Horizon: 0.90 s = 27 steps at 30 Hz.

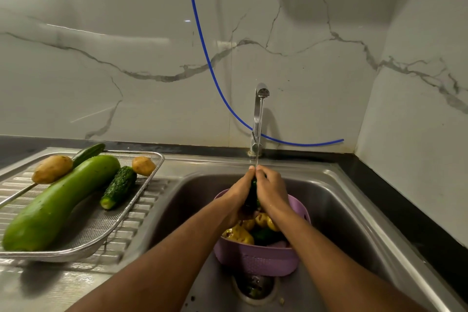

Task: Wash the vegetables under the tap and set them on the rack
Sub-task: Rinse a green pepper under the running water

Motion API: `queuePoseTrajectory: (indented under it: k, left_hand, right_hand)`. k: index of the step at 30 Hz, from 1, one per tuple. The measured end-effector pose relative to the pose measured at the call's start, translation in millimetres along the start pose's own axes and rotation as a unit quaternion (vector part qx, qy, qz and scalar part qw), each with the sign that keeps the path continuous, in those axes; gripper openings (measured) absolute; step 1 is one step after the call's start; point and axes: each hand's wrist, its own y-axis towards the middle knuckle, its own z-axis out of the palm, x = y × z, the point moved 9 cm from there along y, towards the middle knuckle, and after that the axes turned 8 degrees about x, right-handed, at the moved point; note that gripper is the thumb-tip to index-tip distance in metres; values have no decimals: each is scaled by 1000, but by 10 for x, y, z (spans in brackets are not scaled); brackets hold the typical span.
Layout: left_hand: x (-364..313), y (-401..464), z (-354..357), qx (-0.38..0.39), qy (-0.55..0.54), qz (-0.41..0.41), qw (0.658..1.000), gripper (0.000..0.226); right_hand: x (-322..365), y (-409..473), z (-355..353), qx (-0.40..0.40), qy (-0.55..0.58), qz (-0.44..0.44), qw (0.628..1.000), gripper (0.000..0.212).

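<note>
A dark green vegetable [252, 195] is gripped between left hand [240, 194] and right hand [271, 191], long axis running twelve-to-six, beneath the tap [259, 119].

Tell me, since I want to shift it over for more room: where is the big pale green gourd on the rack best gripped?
Grip the gourd with both hands around its thick near end and its mid-body, coming from above. It lies diagonally across the rack, long and probably heavy, so one hand would likely let it tip. A potato rests against its far part, so lift gently.
</note>
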Motion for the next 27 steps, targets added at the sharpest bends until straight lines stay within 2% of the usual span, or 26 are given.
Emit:
queuePoseTrajectory:
  k: [6,10,12,15,20,23,27]
  left_hand:
    - [-268,72,-126,-39,116,172,977,39]
    - [-434,-54,-121,-94,251,306,914,34]
    - [-461,-82,-149,-113,254,332,902,33]
    - [-493,-121,-200,-140,232,349,897,24]
    - [-425,-20,-226,-127,200,306,922,27]
    - [-402,10,-206,-101,156,286,940,25]
    - [-393,13,-148,-69,135,266,952,28]
  right_hand:
    - [56,-28,31,10,-50,-24,998,34]
    - [148,-73,-61,-11,-66,-42,997,37]
    - [179,-87,-53,-4,-70,-44,997,42]
    - [275,-117,31,13,-102,-69,992,44]
    - [416,-234,-109,-92,-216,-112,966,32]
    - [433,-291,-178,-124,-212,-126,961,25]
    - [420,-302,-186,-127,-213,-136,959,27]
